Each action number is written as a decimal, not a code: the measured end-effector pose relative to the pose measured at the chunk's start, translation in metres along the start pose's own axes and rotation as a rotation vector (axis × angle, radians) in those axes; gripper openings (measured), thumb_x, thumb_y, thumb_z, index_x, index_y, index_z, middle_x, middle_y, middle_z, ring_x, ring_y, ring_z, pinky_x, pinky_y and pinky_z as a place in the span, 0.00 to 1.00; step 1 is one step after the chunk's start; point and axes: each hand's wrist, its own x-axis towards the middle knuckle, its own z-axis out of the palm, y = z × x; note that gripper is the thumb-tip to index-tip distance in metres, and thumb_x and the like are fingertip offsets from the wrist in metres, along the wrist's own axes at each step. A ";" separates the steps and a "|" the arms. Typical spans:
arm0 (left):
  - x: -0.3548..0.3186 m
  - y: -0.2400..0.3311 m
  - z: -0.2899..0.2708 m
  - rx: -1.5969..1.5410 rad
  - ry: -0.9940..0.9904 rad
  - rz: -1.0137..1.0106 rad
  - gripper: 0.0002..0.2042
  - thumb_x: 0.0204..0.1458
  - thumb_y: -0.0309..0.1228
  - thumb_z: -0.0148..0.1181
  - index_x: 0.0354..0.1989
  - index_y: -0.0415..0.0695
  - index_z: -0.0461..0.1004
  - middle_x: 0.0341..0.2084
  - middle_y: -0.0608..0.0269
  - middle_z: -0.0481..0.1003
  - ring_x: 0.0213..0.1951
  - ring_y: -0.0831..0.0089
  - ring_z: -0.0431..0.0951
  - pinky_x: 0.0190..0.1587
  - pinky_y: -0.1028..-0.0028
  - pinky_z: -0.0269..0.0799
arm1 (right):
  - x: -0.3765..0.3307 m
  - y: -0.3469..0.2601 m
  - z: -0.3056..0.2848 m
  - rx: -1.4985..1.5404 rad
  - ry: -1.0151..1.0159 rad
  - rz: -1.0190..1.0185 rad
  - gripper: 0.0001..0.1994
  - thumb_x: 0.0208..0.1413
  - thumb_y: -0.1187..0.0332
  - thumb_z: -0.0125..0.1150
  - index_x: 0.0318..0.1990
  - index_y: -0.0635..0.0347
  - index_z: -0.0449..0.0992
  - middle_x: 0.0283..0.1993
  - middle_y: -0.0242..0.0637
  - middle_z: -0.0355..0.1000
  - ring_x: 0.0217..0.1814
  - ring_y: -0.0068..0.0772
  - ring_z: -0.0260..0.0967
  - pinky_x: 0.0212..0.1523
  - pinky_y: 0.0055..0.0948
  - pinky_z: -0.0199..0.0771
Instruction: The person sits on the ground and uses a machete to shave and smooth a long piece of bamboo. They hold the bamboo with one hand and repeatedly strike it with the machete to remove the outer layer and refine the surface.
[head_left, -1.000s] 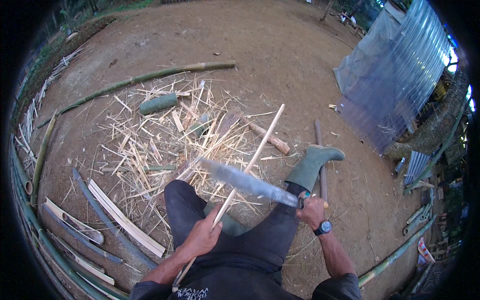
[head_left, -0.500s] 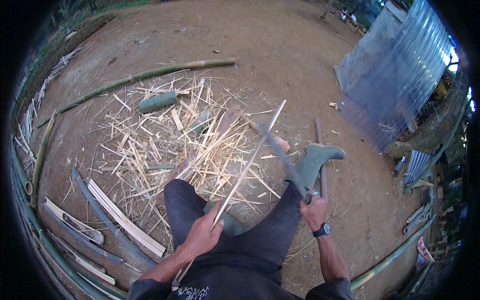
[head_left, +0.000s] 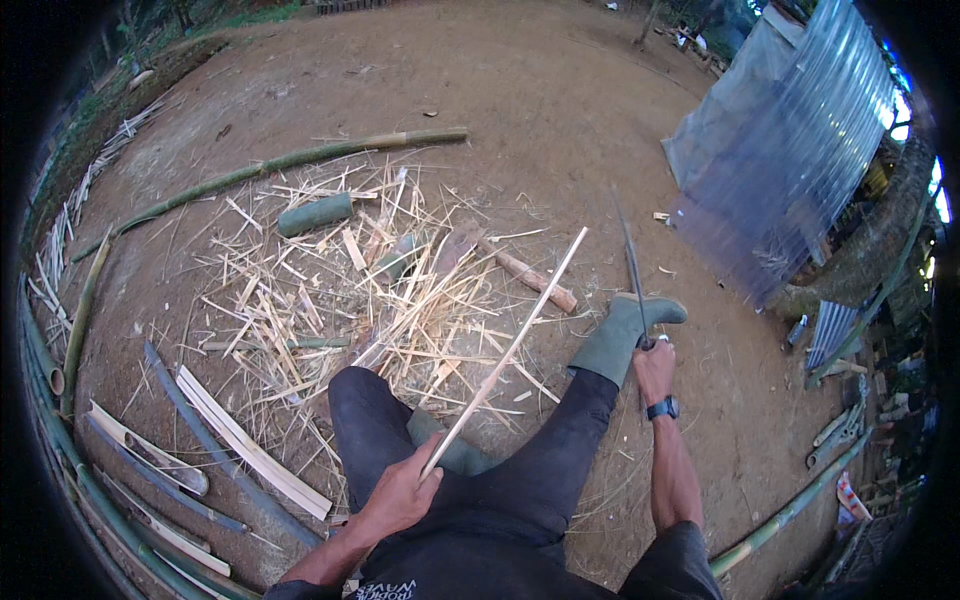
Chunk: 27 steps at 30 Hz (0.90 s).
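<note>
A long, pale bamboo strip (head_left: 512, 350) slants up and away from my left hand (head_left: 404, 492), whose fingers are closed around its lower part. Over by the green boot (head_left: 608, 338), my right hand (head_left: 655, 370) grips the handle of a machete (head_left: 631, 254). Its dark, narrow blade points away from me and stands apart from the strip. Beneath the strip's far half lies a pile of thin bamboo shavings (head_left: 400, 325), with a short piece of wood (head_left: 535, 277) at its right side.
Short green bamboo pieces (head_left: 316, 213) lie among the shavings. Beyond them stretches a long bamboo pole (head_left: 300, 156). Split bamboo lengths (head_left: 245, 437) and more poles lie at my left. A corrugated sheet (head_left: 790, 140) leans at the far right, and another bamboo pole (head_left: 790, 518) lies at near right.
My right hand has swung forward and to the right, taking the machete blade away from the strip. The strip's far tip has shifted slightly right and nearer; my left hand stays nearly in place.
</note>
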 end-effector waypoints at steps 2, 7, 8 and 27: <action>0.012 -0.003 0.002 0.040 0.057 0.083 0.26 0.55 0.30 0.51 0.63 0.39 0.56 0.34 0.35 0.73 0.39 0.41 0.75 0.43 0.60 0.69 | -0.023 0.005 -0.004 -0.085 0.097 -0.096 0.10 0.41 0.70 0.60 0.30 0.66 0.72 0.22 0.53 0.70 0.27 0.57 0.70 0.27 0.47 0.68; 0.031 -0.005 0.002 0.098 0.148 0.091 0.25 0.55 0.32 0.52 0.61 0.37 0.59 0.34 0.36 0.73 0.39 0.43 0.75 0.42 0.59 0.69 | -0.117 -0.027 0.001 -0.206 -0.129 -0.455 0.13 0.33 0.68 0.66 0.31 0.57 0.74 0.23 0.44 0.71 0.26 0.47 0.72 0.28 0.44 0.70; 0.033 -0.004 0.002 0.108 0.142 0.096 0.25 0.55 0.32 0.52 0.61 0.37 0.59 0.34 0.36 0.73 0.38 0.43 0.75 0.42 0.59 0.69 | -0.126 -0.029 0.001 -0.196 -0.184 -0.562 0.15 0.32 0.68 0.67 0.32 0.56 0.74 0.23 0.42 0.71 0.27 0.46 0.72 0.29 0.43 0.70; 0.030 -0.004 -0.002 0.122 0.268 0.113 0.24 0.53 0.31 0.56 0.58 0.36 0.63 0.39 0.40 0.74 0.43 0.47 0.75 0.45 0.61 0.70 | -0.092 -0.015 -0.004 -0.120 0.016 -0.286 0.11 0.38 0.70 0.64 0.31 0.62 0.73 0.27 0.52 0.72 0.31 0.53 0.73 0.32 0.46 0.70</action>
